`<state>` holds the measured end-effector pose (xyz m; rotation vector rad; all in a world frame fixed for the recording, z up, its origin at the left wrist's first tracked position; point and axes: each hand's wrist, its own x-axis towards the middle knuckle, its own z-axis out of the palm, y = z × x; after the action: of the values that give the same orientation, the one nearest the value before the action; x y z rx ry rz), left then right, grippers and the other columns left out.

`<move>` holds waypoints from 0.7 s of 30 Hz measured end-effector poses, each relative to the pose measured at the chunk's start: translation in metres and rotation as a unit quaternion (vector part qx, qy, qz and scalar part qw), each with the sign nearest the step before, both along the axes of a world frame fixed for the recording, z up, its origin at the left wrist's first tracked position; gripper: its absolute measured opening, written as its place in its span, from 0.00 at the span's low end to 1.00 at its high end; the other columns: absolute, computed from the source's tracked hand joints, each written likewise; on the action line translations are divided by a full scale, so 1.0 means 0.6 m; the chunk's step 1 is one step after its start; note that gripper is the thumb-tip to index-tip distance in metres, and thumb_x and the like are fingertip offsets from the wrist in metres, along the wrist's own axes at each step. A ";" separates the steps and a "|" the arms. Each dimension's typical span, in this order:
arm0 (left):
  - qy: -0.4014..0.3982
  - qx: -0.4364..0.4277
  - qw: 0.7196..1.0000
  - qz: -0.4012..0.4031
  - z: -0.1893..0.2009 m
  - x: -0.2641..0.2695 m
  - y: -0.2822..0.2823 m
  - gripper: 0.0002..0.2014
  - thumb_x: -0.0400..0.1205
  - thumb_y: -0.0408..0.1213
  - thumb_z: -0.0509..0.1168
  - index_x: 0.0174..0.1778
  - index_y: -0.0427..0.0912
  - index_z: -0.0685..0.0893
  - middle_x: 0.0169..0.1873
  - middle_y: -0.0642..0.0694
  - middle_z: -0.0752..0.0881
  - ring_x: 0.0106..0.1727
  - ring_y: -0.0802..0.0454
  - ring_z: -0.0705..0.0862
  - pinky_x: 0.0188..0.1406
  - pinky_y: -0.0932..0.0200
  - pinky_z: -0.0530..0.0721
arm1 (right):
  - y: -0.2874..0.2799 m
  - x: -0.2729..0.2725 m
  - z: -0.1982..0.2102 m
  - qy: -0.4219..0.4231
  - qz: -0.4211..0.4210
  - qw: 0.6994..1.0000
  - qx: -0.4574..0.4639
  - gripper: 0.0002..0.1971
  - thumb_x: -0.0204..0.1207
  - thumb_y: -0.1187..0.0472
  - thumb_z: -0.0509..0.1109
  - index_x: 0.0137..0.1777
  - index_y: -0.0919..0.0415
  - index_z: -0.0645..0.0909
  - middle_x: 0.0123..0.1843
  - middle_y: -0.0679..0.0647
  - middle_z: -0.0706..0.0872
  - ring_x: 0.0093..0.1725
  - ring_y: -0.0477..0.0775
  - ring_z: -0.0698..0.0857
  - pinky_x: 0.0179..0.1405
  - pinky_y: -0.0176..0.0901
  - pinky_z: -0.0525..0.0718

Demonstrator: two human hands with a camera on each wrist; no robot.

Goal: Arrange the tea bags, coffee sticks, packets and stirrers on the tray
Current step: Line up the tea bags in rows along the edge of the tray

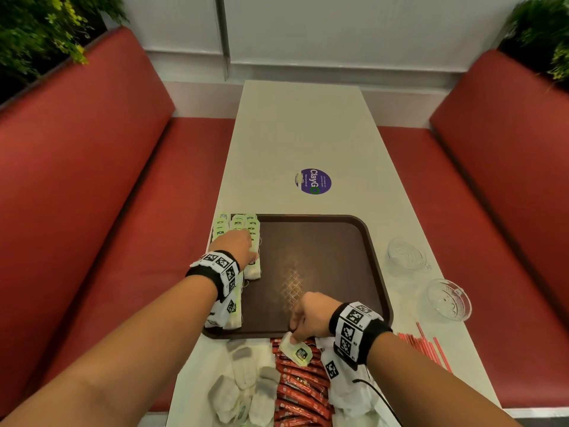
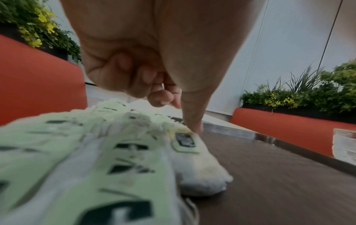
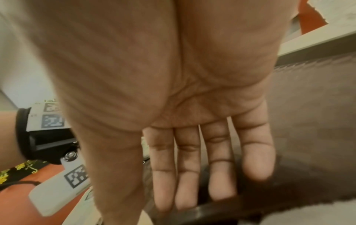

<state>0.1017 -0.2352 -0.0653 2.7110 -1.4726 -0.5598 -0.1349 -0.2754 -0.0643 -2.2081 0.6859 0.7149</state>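
The right hand (image 1: pixel 311 317) hangs over the tray's near rim (image 1: pixel 246 335). Its grip is released: in the wrist view the fingers (image 3: pixel 188 167) are straight and hold nothing. A loose tea bag (image 1: pixel 296 349) lies just on the near side of that hand, on top of the coffee sticks (image 1: pixel 300 383). Its long axis is slanted, the far end toward the left. Whether the thumb touches it, I cannot tell.

The right hand is much the nearer to this bag. The left hand (image 1: pixel 237 246) is well apart, over the rows of bags (image 1: pixel 251 223) along the tray's left side. Its fingers are clenched on nothing, and its thumb (image 2: pixel 192 115) presses the right flank of the rows.

I judge the next bag belongs beside those rows, so it must travel forward and left over the rim. The brown middle of the tray lies bare between.

Further out on the bench (image 1: pixel 301 134) are more loose bags (image 1: pixel 246 386) at near left, stirrers (image 1: pixel 428 346) at right, and two glass cups (image 1: pixel 403 252) beyond the right rim, clear of the path.
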 end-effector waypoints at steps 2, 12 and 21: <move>-0.025 0.004 1.000 0.007 -0.003 -0.012 -0.003 0.18 0.82 0.58 0.63 0.55 0.46 0.78 0.46 0.49 0.84 0.47 0.47 0.82 0.41 0.53 0.79 | 0.003 -0.002 -0.001 -0.006 0.005 1.000 -0.007 0.15 0.71 0.50 0.81 0.53 0.58 0.90 0.51 0.52 0.92 0.51 0.53 0.89 0.54 0.48 0.89; -0.036 0.020 0.999 0.002 0.001 -0.040 0.016 0.21 0.82 0.60 0.62 0.56 0.46 0.78 0.46 0.48 0.83 0.45 0.47 0.83 0.41 0.54 0.81 | 0.019 -0.014 0.011 -0.009 0.006 0.999 -0.042 0.16 0.71 0.48 0.81 0.52 0.58 0.89 0.50 0.52 0.90 0.49 0.54 0.87 0.51 0.49 0.88; 0.095 -0.020 0.977 -0.189 0.037 -0.099 0.154 0.05 0.81 0.52 0.69 0.46 0.56 0.84 0.41 0.58 0.80 0.42 0.57 0.80 0.42 0.59 0.78 | 0.068 -0.009 0.026 0.057 0.040 0.983 -0.170 0.23 0.68 0.42 0.82 0.34 0.61 0.80 0.35 0.53 0.84 0.37 0.56 0.85 0.39 0.47 0.87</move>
<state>0.0423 -0.1429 -0.0429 2.2771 -1.9270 -0.7626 -0.1402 -0.2349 -0.0486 -2.5315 0.8312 0.8201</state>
